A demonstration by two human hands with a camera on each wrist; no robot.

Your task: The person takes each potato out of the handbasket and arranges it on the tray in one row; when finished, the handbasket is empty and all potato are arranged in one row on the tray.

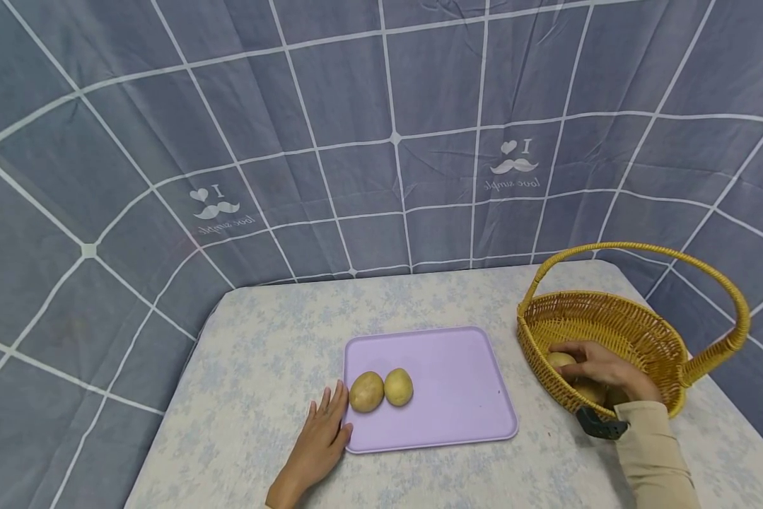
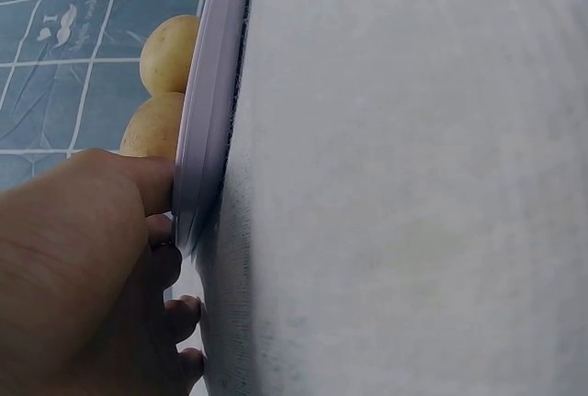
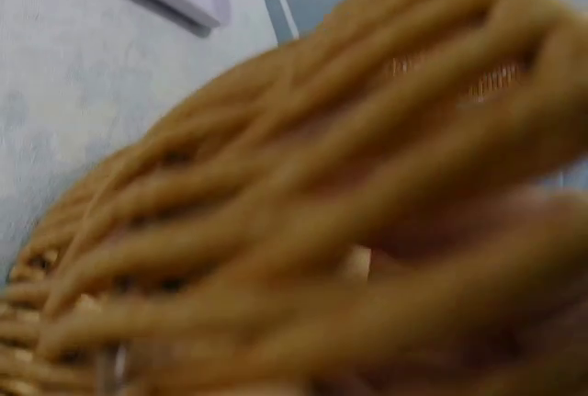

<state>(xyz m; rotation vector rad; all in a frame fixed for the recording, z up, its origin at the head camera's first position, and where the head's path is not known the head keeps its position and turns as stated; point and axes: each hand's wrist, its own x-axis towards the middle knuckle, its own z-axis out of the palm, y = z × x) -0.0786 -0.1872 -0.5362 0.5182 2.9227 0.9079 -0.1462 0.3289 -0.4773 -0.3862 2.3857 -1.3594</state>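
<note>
Two potatoes (image 1: 366,392) sit side by side near the left edge of a lilac tray (image 1: 451,389). My left hand (image 1: 317,438) rests at that left edge, fingers extended; in the left wrist view the thumb (image 2: 152,180) touches the tray's rim. Inside a wicker basket (image 1: 636,318) on the right, my right hand (image 1: 600,367) reaches down and holds a potato (image 1: 559,359) with curled fingers. Another potato (image 1: 590,390) lies under that hand, partly covered. The right wrist view is mostly filled by blurred basket weave (image 3: 276,203), which hides the fingers.
The basket's tall arched handle (image 1: 648,247) rises over its opening. A pale floral cloth (image 1: 279,339) covers the table. Blue checked fabric (image 1: 356,106) hangs behind and at both sides. A dark band (image 1: 600,424) is on the right wrist.
</note>
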